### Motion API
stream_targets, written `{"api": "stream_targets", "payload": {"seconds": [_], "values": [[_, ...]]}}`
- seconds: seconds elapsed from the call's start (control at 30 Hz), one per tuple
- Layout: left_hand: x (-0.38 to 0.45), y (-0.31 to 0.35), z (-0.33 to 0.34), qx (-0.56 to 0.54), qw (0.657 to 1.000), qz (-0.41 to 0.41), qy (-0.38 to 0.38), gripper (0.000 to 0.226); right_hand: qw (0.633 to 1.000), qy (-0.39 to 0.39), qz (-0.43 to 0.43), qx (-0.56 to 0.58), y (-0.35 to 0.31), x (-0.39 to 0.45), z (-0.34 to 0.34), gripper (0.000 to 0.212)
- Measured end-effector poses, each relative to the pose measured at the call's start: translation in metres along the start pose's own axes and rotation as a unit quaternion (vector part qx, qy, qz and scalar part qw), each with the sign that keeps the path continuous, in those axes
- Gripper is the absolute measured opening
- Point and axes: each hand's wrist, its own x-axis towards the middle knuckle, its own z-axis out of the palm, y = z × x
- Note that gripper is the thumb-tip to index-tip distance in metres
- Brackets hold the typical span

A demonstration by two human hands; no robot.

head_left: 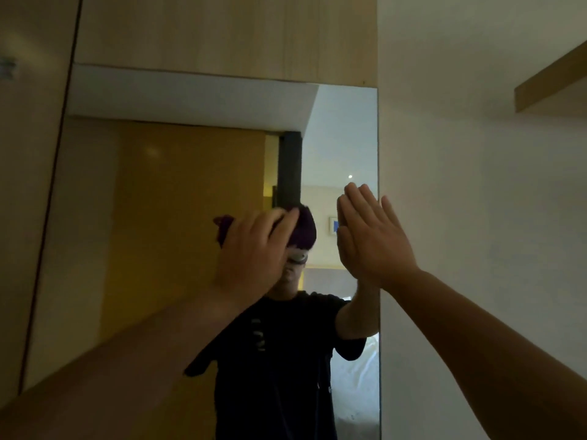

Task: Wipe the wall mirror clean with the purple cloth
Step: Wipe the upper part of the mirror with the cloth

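Two bare forearms are raised toward a tall, smooth wall mirror [178, 217]. The left hand [254, 252] is pressed against the glass, its loosely curved fingers spread over a bunched, soft purple cloth [305, 228] held at mid-height. The right hand [371, 236] is laid flat, fingers straight and together, at the mirror's right edge beside a matte white wall [476, 185]. Pale wood-grain panelling [222, 33] is seen above.
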Motion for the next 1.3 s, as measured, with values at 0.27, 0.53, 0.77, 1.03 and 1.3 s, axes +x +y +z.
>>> {"api": "stream_targets", "payload": {"seconds": [0.27, 0.53, 0.77, 1.03, 1.3], "values": [[0.188, -0.003, 0.016, 0.007, 1.000, -0.015, -0.023, 0.052, 0.997, 0.062, 0.049, 0.021, 0.044, -0.017, 0.002, 0.056], [0.176, 0.031, 0.056, 0.067, 0.995, 0.030, -0.065, 0.061, 0.989, 0.124, 0.071, 0.042, 0.085, -0.030, 0.026, 0.055], [0.070, 0.077, 0.048, 0.067, 0.989, 0.086, -0.101, 0.063, 0.987, 0.133, 0.076, 0.056, 0.084, -0.031, 0.023, 0.050], [-0.058, 0.126, 0.030, 0.019, 0.970, 0.142, -0.198, 0.062, 0.991, 0.082, 0.091, 0.052, 0.084, -0.055, 0.003, 0.052], [-0.079, 0.115, 0.012, -0.025, 0.980, 0.172, -0.102, 0.042, 0.995, 0.027, 0.092, 0.022, 0.063, -0.087, -0.009, 0.050]]}}
